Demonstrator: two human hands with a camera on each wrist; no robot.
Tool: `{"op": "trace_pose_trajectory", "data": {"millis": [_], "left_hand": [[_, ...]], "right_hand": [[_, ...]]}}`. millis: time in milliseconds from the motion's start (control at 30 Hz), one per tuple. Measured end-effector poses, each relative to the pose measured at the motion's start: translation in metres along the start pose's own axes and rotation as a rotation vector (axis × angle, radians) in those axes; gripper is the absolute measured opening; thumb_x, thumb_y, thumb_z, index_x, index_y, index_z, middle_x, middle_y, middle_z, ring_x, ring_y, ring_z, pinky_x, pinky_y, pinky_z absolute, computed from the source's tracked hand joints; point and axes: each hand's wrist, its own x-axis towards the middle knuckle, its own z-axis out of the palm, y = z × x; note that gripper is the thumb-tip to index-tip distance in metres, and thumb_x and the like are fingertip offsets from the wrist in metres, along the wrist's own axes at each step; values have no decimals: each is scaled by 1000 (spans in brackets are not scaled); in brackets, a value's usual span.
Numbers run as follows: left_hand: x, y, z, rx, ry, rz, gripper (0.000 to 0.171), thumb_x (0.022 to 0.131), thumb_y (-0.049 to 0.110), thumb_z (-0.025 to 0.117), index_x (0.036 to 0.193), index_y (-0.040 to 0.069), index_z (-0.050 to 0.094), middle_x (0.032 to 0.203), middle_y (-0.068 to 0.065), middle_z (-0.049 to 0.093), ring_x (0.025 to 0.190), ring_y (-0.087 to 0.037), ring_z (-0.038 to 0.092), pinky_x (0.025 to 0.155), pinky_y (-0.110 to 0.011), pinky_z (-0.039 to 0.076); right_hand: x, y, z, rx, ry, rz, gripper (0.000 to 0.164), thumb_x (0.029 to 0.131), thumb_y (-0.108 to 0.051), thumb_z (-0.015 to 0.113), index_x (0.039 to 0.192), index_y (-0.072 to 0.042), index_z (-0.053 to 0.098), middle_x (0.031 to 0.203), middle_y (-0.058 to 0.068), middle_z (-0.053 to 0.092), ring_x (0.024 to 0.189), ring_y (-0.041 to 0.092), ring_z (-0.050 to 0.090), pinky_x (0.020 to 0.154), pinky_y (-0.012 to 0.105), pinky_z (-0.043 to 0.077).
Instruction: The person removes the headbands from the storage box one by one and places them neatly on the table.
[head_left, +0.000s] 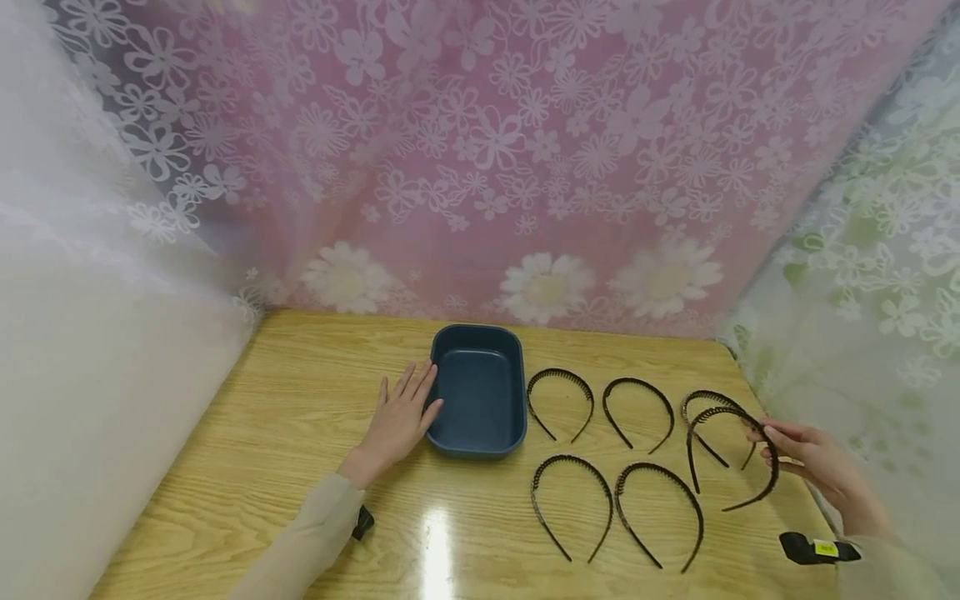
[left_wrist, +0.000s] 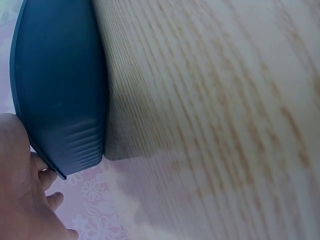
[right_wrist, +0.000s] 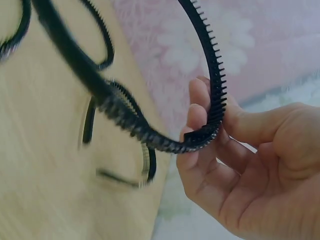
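A black toothed headband [head_left: 775, 473] is held in my right hand [head_left: 821, 467], pinched between thumb and fingers. It is raised above the table, and its comb teeth show in the right wrist view, where the hand [right_wrist: 250, 165] grips the curved band [right_wrist: 216, 95]. Behind it another headband [head_left: 701, 393] lies on the table, partly overlapped in the head view. My left hand [head_left: 397, 417] rests with straight fingers on the left rim of a dark blue rectangular basin [head_left: 480, 454]. In the left wrist view, that hand [left_wrist: 20, 185] touches the edge of the basin [left_wrist: 60, 90].
Several more dark headbands lie in two rough rows right of the basin, among them a back one [head_left: 561, 372] and a front one [head_left: 572, 458]. The wooden table [head_left: 285, 433] meets a pink flowered curtain [head_left: 450, 208] behind and pale sheets at both sides.
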Motion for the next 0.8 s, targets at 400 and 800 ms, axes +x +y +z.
{"op": "trace_pose_trajectory", "data": {"millis": [400, 800], "left_hand": [[0, 3, -3, -11, 12, 4, 63, 109, 39, 45, 162, 10, 27, 168, -8, 21, 154, -35, 18, 118, -70, 11], [0, 3, -2, -10, 0, 0, 63, 109, 38, 46, 162, 11, 26, 169, -6, 20, 155, -34, 17, 118, -70, 10]], "right_hand": [[-14, 30, -18, -182, -80, 235, 52, 112, -23, 40, 143, 19, 40, 111, -3, 72, 92, 18, 67, 79, 40, 56], [-10, 35, -8, -205, -127, 264, 43, 111, -11, 38, 137, 23, 44, 107, 5, 73, 84, 19, 66, 72, 39, 56]]}}
